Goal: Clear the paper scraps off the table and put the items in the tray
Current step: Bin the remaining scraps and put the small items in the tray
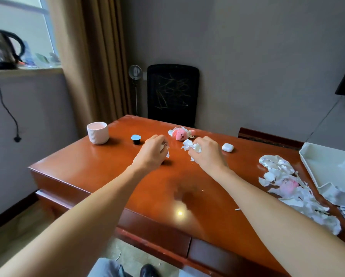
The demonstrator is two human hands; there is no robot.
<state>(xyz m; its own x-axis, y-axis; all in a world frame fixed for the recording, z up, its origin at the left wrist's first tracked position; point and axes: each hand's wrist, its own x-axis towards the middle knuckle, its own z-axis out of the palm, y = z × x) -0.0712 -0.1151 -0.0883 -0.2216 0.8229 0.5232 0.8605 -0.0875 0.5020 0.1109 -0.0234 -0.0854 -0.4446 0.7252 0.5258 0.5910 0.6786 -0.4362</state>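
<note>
Left hand (pixel 152 151) and right hand (pixel 206 153) each pinch paper scraps (pixel 189 145) in curled grip

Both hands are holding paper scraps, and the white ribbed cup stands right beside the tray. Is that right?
Not quite. The head view shows the left hand and right hand each gripping paper scraps, but the white ribbed cup stands near the far left corner of the table, while the tray lies at its right edge.
</note>
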